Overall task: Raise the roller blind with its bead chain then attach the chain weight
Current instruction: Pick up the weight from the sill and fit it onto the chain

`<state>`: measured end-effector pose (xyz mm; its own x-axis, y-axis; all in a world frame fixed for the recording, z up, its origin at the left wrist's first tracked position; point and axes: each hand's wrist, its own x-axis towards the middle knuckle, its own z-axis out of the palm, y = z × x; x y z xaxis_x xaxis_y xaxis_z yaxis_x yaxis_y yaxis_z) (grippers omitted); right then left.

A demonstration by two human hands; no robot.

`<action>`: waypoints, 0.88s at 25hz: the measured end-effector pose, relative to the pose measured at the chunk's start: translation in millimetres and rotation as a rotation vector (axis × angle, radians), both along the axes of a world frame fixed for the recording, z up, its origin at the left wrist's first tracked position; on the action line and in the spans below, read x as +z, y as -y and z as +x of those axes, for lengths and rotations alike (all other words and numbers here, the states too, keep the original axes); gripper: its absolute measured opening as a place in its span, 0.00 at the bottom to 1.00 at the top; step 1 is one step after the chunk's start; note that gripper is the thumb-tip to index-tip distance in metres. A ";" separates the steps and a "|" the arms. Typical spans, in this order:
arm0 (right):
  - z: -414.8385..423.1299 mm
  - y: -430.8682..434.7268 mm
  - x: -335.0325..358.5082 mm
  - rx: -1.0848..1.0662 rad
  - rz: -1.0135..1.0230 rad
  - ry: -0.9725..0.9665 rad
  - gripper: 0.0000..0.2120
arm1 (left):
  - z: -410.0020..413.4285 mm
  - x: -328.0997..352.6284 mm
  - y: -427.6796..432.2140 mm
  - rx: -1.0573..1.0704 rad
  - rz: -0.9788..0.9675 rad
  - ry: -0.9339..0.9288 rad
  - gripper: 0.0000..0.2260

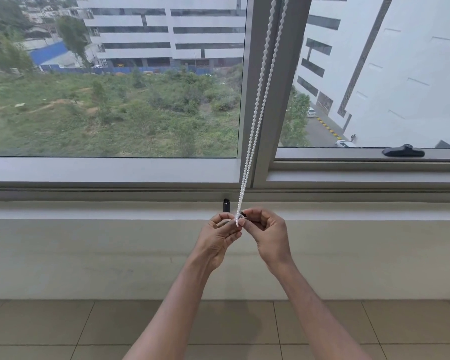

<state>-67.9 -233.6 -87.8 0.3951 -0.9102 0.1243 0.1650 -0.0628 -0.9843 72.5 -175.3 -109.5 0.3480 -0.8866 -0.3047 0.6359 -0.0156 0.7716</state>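
Observation:
A white bead chain [255,113] hangs as a double strand down the grey window mullion and ends in a loop just below the sill. My left hand [218,237] and my right hand [266,235] meet at that loop, fingertips pinched together on it. A small dark and clear piece, the chain weight [243,215], shows between my right thumb and forefinger, pressed against the chain's bottom. Most of the weight is hidden by my fingers. The blind itself is out of view above the frame.
A small black bracket [226,205] sticks out under the sill just left of the chain. A black window handle [403,152] lies on the right frame. Below are a pale wall and a tiled floor [63,331].

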 end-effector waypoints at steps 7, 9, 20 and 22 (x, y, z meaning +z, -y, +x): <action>-6.0 -0.7 -0.3 0.008 -0.130 -0.114 0.08 | -4.5 -0.7 -0.3 -0.001 -0.040 -0.075 0.04; -7.2 -1.4 -0.9 -0.004 -0.189 -0.169 0.08 | -2.2 -1.9 -2.4 -0.016 -0.050 -0.102 0.05; -4.5 -3.6 -14.3 -0.031 -0.348 -0.264 0.09 | 7.7 -1.9 -9.7 -0.080 -0.035 -0.004 0.12; -4.8 -1.4 -17.2 -0.050 -0.330 -0.265 0.08 | 5.6 2.8 -11.3 -0.082 -0.026 0.211 0.15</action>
<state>-72.8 -232.2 -105.0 0.4087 -0.8576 0.3122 -0.1027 -0.3831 -0.9180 78.1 -163.9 -106.6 0.3276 -0.9213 -0.2097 0.4578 -0.0393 0.8882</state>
